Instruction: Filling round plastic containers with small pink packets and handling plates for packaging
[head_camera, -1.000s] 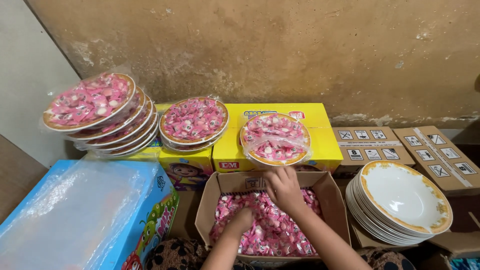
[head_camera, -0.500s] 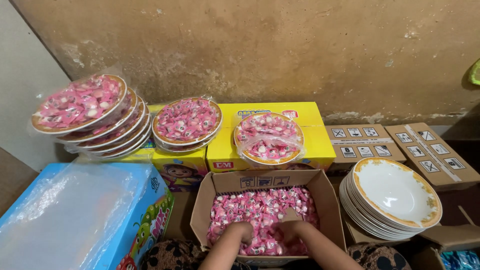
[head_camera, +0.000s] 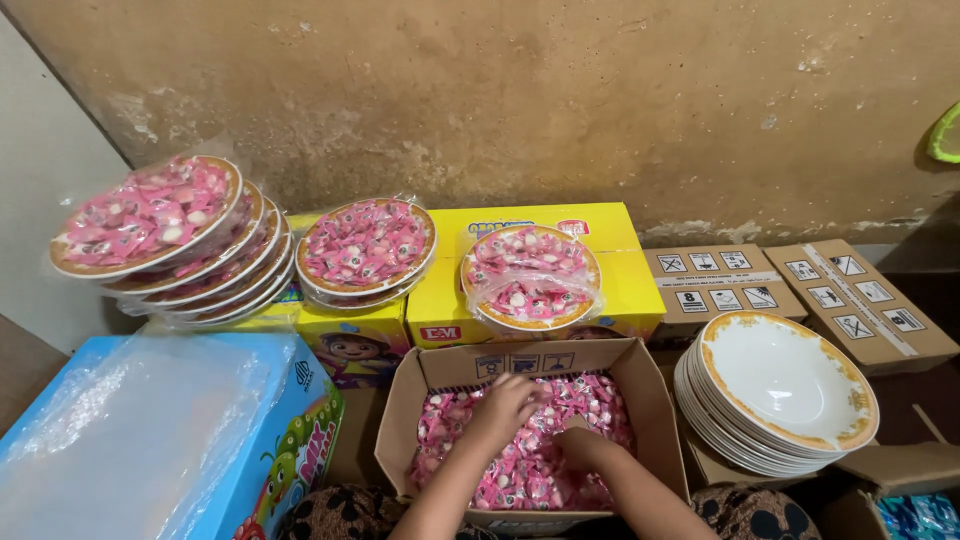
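Hands dig in the open cardboard box of pink sweets at the bottom middle. The left hand is curled on top of the sweets; the right hand is pushed in, so I cannot tell what it grips. Filled, wrapped plates sit at upper left and middle. Many empty plates wait at right, so lots seems left

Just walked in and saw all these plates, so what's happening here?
A person has both hands in an open cardboard box of pink wrapped candies: the left hand rests on top of them, the right hand is dug in. Plastic-wrapped plates of candies sit on yellow boxes behind; empty white gold-rimmed plates are stacked to the right.
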